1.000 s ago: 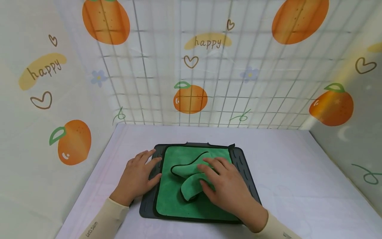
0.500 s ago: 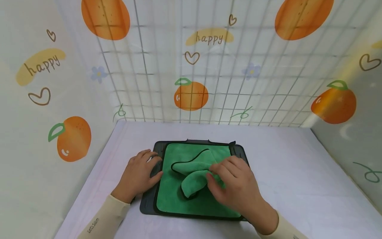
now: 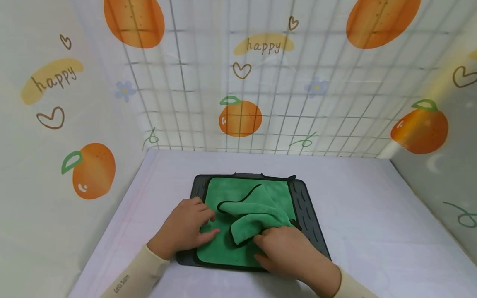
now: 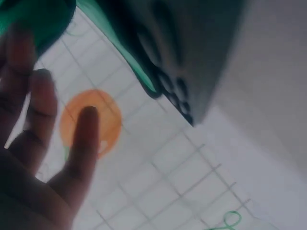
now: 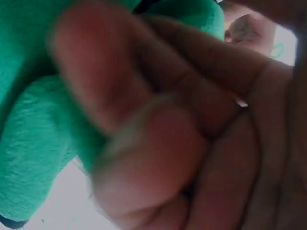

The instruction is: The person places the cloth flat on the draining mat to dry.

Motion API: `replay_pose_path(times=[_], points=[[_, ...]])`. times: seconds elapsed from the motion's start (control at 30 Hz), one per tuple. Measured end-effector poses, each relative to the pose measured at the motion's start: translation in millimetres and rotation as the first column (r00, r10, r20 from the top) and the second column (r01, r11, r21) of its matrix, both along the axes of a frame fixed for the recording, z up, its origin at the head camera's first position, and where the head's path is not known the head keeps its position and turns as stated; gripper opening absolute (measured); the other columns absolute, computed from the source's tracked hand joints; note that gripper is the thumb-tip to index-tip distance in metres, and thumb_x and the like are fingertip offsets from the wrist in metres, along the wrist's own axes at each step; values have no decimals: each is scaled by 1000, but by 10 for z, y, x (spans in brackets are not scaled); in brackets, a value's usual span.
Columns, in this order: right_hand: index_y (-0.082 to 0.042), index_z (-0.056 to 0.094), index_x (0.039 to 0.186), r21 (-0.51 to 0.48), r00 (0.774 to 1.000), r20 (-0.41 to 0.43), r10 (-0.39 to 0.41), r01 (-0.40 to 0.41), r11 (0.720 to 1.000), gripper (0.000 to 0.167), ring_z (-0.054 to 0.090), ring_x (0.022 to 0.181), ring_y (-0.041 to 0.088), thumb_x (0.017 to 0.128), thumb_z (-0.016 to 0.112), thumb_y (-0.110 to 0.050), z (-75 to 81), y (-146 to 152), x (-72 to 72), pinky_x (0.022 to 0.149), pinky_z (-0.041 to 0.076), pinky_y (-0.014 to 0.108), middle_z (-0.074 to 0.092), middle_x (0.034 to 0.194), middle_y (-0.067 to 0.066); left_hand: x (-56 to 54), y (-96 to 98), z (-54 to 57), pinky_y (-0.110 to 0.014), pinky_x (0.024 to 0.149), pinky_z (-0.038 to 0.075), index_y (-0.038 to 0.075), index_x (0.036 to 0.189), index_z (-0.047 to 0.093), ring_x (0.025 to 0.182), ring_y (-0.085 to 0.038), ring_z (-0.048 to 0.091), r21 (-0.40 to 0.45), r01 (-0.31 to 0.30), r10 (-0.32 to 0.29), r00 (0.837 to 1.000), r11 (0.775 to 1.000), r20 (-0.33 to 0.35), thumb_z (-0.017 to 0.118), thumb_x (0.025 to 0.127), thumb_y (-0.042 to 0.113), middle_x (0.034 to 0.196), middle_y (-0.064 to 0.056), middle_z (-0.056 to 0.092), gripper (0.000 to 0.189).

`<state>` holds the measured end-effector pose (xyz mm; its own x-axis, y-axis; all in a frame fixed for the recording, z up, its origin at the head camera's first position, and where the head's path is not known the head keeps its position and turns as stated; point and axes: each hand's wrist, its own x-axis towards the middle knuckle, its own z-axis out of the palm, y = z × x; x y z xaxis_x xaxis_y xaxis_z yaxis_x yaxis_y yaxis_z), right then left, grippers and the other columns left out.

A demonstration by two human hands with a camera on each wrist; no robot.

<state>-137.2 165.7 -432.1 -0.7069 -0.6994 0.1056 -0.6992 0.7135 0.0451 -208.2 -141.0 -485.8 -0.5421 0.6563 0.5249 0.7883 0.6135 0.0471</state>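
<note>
A green towel (image 3: pixel 227 250) with black edging lies spread over a dark grey board (image 3: pixel 307 207). A bunched green fold (image 3: pixel 253 221) rises on it; I cannot tell whether it is part of the same towel. My left hand (image 3: pixel 190 227) hovers at or rests on the left edge of the towel, fingers loosely bent, nothing in them. My right hand (image 3: pixel 285 250) is at the near side of the fold, fingers bent against or under the cloth. In the right wrist view the curled fingers (image 5: pixel 153 158) cover part of the green fold; whether they grip cloth is unclear.
The board stands on a white-covered table (image 3: pixel 357 215). Behind it hangs a white curtain (image 3: pixel 316 120) printed with oranges over a wire grid. More printed sheet closes off the left and right sides.
My right hand has moved from the top of the fold towards me, to its near side. The fold now reaches further right. My left hand has shifted right and nearer, onto the towel's edge.
</note>
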Motion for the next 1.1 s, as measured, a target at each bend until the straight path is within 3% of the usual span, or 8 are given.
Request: replay_pose_path(times=[0.2, 0.33, 0.47, 0.57, 0.8, 0.93, 1.1], points=[[-21, 64, 82, 25, 998, -49, -43, 44, 999, 26, 52, 62, 8, 85, 86, -35, -65, 4, -16, 51, 45, 31, 52, 73, -11, 140, 178, 67, -34, 69, 43, 24, 83, 68, 80, -12, 50, -32, 135, -137, 988, 990, -75, 82, 87, 53, 78, 15, 57, 33], [-21, 69, 91, -6, 996, -88, -35, 34, 999, 25, 53, 64, 10, 82, 89, -33, -91, 8, -40, 52, 45, 29, 56, 80, -9, 228, 287, 124, -34, 71, 45, 25, 92, 73, 83, -13, 52, -66, 206, -212, 971, 976, -109, 87, 86, 45, 83, 14, 60, 25], [-23, 70, 98, -20, 996, -86, -17, 15, 1000, 26, 53, 65, 10, 83, 89, -32, -115, 14, -53, 52, 44, 28, 57, 82, -9, 306, 374, 177, -32, 74, 45, 27, 101, 77, 81, -12, 49, -110, 227, -239, 965, 968, -110, 86, 90, 34, 87, 14, 60, 16], [-23, 70, 99, -10, 997, -78, -8, 8, 1000, 26, 52, 65, 9, 84, 88, -34, -130, 15, -63, 51, 43, 27, 56, 81, -9, 339, 412, 189, -31, 73, 42, 29, 98, 76, 79, -13, 44, -130, 220, -234, 966, 967, -107, 81, 94, 24, 85, 13, 56, 8], [-23, 70, 102, -13, 996, -92, 17, -18, 1000, 27, 53, 65, 8, 84, 88, -33, -137, 21, -74, 51, 44, 27, 58, 82, -8, 336, 448, 160, -30, 68, 36, 30, 77, 68, 73, -14, 40, -157, 139, -166, 970, 978, -176, 81, 94, 21, 74, 10, 43, 22], [-23, 69, 90, 4, 998, -64, 9, -8, 1000, 20, 51, 64, 7, 83, 88, -26, -121, 35, -89, 53, 45, 27, 55, 79, -9, 321, 443, 133, -31, 71, 39, 28, 75, 66, 76, -15, 43, -197, 84, -121, 975, 977, -184, 76, 99, 24, 77, 9, 46, 26], [-22, 65, 74, -4, 996, -39, -75, 75, 997, 23, 47, 61, 7, 82, 84, -11, -64, 81, -117, 51, 42, 26, 49, 73, -11, 301, 392, 135, -33, 74, 42, 25, 85, 70, 83, -17, 47, -248, -20, -33, 978, 969, -208, 68, 100, 23, 86, 8, 56, 15]])
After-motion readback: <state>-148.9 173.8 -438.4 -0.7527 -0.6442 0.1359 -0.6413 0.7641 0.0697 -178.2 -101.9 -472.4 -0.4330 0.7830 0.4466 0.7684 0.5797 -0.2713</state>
